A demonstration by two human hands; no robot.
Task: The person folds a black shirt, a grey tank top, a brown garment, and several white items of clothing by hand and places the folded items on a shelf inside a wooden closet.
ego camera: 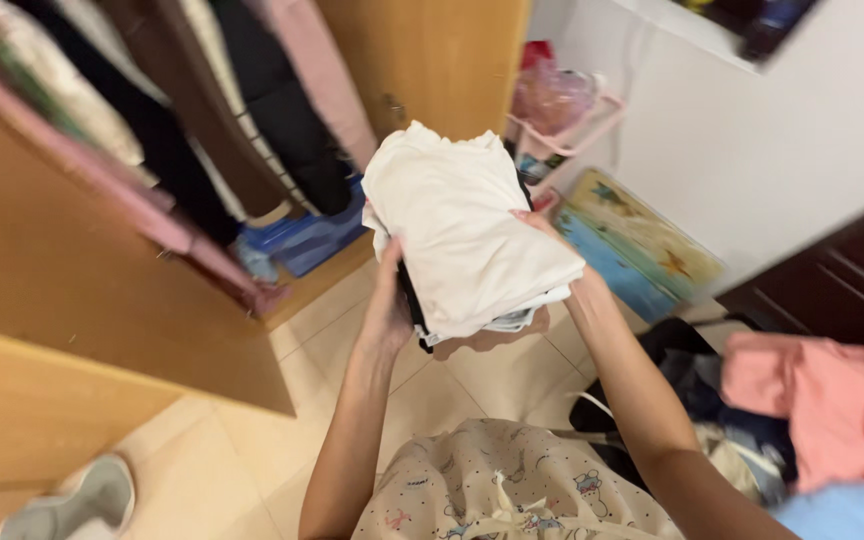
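You are standing before the open wooden wardrobe [72, 270], its flat honey-coloured door [442, 60] swinging wide and its rail crowding with hanging clothes [202, 110] in dark, pink and pale cloth. The tiled floor [242, 460] is showing smooth and pale beneath you. At your right a loose heap of laundry [812, 400] is lying, a coral-pink garment draping softly over darker pieces. Against the white wall a painted board [632, 245] with a beach scene is leaning, and a pink wire rack [572, 120] is standing behind it.

Between your hands, raised at chest height in front of the wardrobe opening, you are holding the stack of folded clothes [462, 230]: a cream top layer over a thin dark piece and a brownish one underneath. It is looking light, soft and floppy, likely to sag or slide apart if you are gripping only one edge, so you are better taking it from both sides with support under the base.

Your left hand [389, 300] is pressing flat against the stack's near left side, fingers held together and pointing up. Your right hand [542, 225] is cupping the right edge, though whether its fingers are spreading underneath I cannot tell, since the cloth is hiding them.
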